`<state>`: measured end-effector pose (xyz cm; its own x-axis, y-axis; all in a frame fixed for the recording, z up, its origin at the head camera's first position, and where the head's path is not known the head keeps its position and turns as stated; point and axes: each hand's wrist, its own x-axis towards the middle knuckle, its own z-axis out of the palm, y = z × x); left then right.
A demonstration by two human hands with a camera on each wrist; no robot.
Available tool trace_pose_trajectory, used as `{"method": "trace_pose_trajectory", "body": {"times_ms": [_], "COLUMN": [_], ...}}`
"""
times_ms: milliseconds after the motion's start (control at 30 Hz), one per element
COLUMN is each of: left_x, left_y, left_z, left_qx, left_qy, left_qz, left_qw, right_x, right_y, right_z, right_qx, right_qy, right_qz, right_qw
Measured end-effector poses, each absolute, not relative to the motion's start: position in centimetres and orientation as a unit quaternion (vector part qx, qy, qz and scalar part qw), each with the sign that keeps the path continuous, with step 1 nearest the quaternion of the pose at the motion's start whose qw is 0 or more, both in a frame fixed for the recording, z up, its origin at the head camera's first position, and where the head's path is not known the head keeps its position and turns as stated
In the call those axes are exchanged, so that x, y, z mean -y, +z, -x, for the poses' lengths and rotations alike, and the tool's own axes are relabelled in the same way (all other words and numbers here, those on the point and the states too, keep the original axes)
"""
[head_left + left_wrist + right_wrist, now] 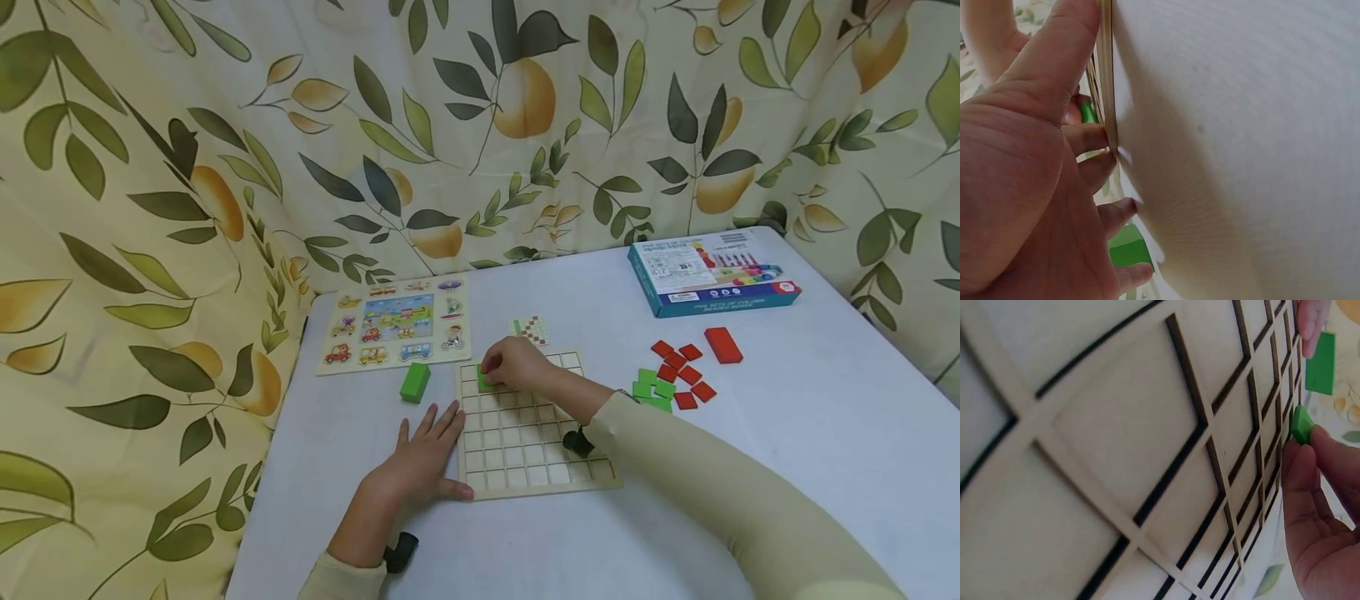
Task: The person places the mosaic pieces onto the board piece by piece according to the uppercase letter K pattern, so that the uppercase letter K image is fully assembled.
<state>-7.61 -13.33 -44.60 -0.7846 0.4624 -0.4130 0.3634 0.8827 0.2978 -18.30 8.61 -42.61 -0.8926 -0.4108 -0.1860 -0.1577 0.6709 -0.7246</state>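
Pinched between thumb and fingertips of the right hand [519, 363]: one green tile [1301, 425], tilted, at the far-left part of the wooden grid board [543, 493]; not possible to tell if seated in a cell. Set against the board's left edge, straight-fingered and spread, gripping nothing: left hand [422, 457], with thumb at the near-left corner. Just beyond the left fingertips: green rectangular block [415, 382]. Right of the board: loose green tiles [646, 376], red tiles [667, 372], red rectangular block [723, 345].
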Motion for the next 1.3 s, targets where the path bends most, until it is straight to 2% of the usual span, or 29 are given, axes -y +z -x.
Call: {"method": "trace_pose_trajectory", "body": {"times_ms": [100,567,833,1067,1300], "left_x": [13.4,13.2,13.2,13.3,13.3], "left_y": [-44.6,-44.8,-44.7,-44.9,-44.8], "left_z": [7.6,7.7,7.6,7.6,7.5], "left_qx": [-0.938,-0.939,-0.941,-0.941,-0.939], "left_qy": [0.102,0.101,0.097,0.111,0.123], "left_qz": [-0.222,-0.223,-0.214,-0.214,-0.220], "left_qw": [0.246,0.243,0.244,0.239,0.235], "right_x": [-8.2,-8.2,-8.7,-11.8,-18.0], "right_y": [-42.9,-44.2,-44.0,-42.5,-40.1], "right_z": [18.3,18.3,17.9,17.5,17.7], "right_qx": [-0.900,-0.921,-0.908,-0.896,-0.910], "right_qy": [-0.366,-0.310,-0.350,-0.381,-0.366], "right_qz": [0.160,0.194,0.196,0.185,0.128], "right_qw": [0.176,0.135,0.123,0.131,0.146]}}
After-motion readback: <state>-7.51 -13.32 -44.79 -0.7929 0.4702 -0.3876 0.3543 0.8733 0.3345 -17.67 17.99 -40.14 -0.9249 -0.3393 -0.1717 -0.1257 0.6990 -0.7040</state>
